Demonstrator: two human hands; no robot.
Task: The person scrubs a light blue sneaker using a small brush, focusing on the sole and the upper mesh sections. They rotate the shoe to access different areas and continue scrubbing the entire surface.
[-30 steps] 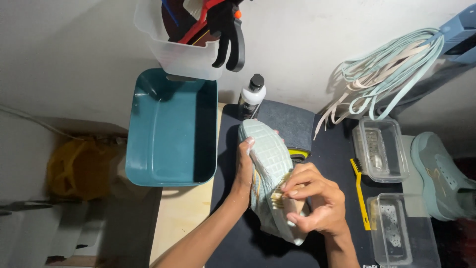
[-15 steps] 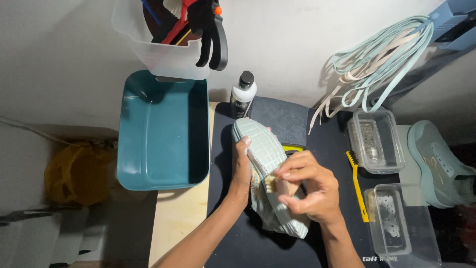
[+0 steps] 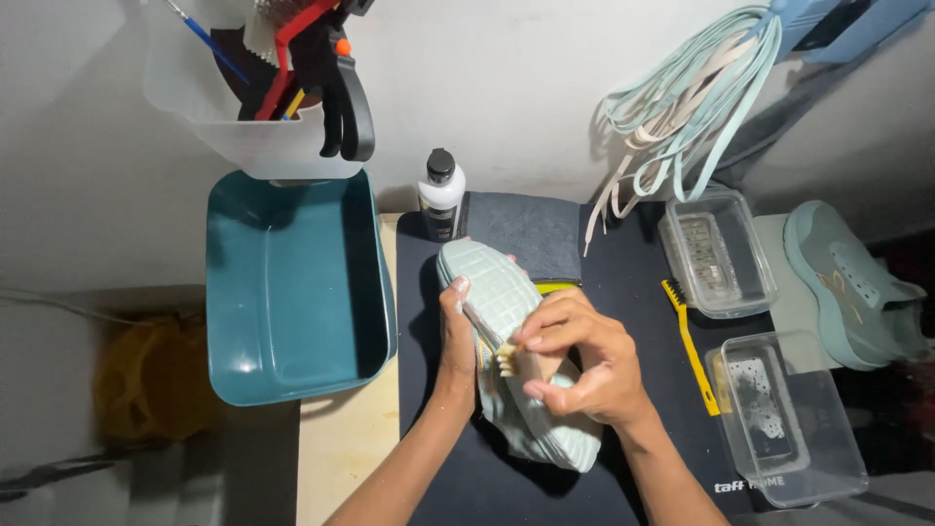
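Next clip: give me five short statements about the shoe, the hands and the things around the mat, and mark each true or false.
1. The left hand grips the pale green shoe, sole up. True.
2. The right hand holds a small brush against the sole. True.
3. The teal tub is full of soapy water. False: it looks empty.
4. The yellow brush lies on the dark mat, right of the hands. True.
5. The laces are threaded through the shoe. False: they hang in a bundle by the wall.
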